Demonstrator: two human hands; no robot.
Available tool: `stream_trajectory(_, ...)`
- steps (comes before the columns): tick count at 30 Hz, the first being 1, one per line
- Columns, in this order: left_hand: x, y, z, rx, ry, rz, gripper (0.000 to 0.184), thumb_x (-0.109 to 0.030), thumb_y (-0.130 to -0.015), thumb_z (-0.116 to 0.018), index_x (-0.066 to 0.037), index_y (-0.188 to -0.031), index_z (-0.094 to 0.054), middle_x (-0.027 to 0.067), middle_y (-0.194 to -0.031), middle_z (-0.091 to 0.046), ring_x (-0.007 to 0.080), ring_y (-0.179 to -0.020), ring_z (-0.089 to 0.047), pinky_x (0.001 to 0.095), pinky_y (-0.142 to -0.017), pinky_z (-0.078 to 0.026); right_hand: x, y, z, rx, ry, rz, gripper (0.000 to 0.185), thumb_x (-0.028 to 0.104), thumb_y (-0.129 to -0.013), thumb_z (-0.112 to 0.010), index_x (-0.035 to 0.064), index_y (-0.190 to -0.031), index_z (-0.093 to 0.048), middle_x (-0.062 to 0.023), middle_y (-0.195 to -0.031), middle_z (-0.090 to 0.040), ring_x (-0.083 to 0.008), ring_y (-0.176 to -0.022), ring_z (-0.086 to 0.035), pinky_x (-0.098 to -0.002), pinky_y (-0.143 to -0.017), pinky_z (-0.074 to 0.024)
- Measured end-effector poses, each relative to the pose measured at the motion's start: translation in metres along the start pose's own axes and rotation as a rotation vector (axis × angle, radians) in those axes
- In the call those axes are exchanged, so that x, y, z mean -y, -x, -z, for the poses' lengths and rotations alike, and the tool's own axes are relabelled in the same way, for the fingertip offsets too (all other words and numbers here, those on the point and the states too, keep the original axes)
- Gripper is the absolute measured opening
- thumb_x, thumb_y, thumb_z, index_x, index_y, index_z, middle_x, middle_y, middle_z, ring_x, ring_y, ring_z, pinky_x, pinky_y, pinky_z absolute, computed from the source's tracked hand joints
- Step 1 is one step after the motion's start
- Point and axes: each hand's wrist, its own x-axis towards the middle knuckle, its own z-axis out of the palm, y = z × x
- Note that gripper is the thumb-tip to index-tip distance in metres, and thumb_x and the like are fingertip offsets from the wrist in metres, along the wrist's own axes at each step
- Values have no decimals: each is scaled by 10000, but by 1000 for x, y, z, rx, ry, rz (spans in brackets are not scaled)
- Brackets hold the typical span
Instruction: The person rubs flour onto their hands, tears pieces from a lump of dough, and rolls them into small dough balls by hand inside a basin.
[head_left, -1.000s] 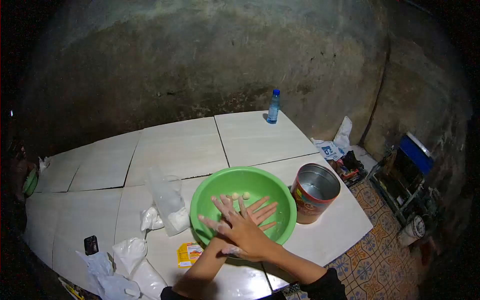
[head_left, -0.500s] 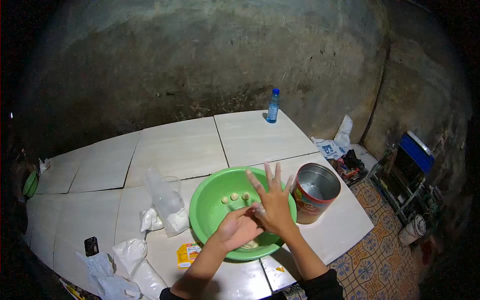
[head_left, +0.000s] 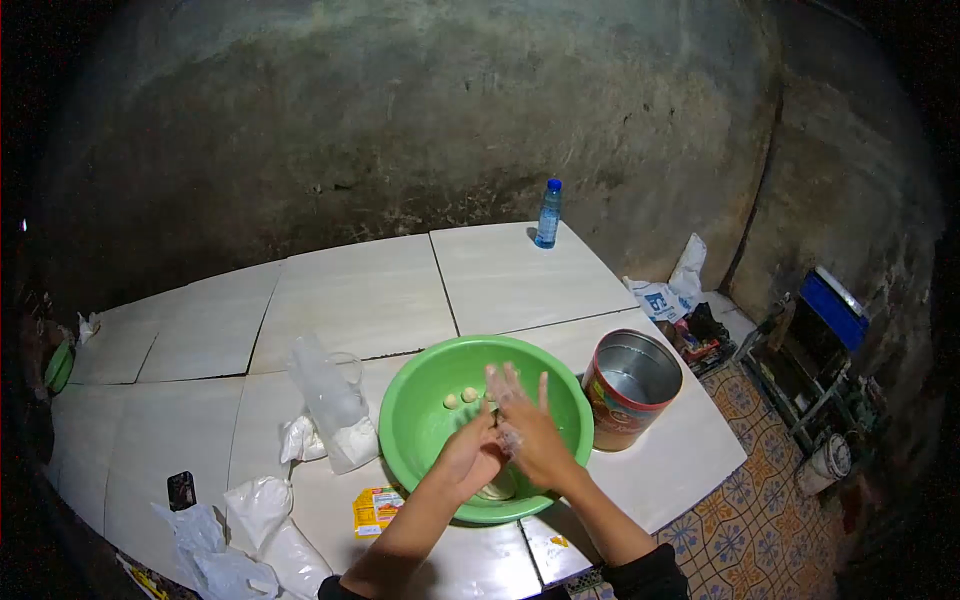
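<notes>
Over the green bowl (head_left: 400, 462), my left hand (head_left: 472, 456) is open, palm up, its fingers partly hidden behind my right hand. My right hand (head_left: 532, 432) touches it, with fingers spread and whitish residue on them. Anything between the palms is hidden. Small pale balls (head_left: 450, 401) lie inside the bowl beyond my hands, one partly covered by fingers. A larger pale lump (head_left: 498, 487) sits in the near part of the bowl, below my hands.
A large open tin (head_left: 632, 395) stands right of the bowl. To the left are a clear pitcher (head_left: 335, 410), a yellow packet (head_left: 376, 510), white powder bags (head_left: 262, 505) and a phone (head_left: 182, 490). A blue-capped bottle (head_left: 548, 215) stands at the table's far edge.
My hands were crossed with fingers spread, then came apart above the near side of the bowl. Since then my right hand has moved down and left against my left hand.
</notes>
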Motion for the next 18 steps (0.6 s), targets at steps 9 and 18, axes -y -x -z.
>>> stream_trajectory(9,-15,-2,17,267,423,-93,943,-729,-867,-209,36,-1418,-221,244,-1477,-252,322,-1382,-257,440,-1143,-198,17,23,16,158,3,211,861,651,-901,-233,4,-1465,-155,-202,-1519,-170,-370,-1409,-145,-541,-1134,-13)
stream_trajectory(18,-5,-6,21,303,577,44,864,-642,-904,-296,28,-1440,-196,235,-1494,-223,319,-1402,-221,471,-1142,-170,33,19,7,226,-205,352,795,506,-910,-429,-34,-1441,-186,-259,-1490,-192,-407,-1398,-146,-468,-1151,-110)
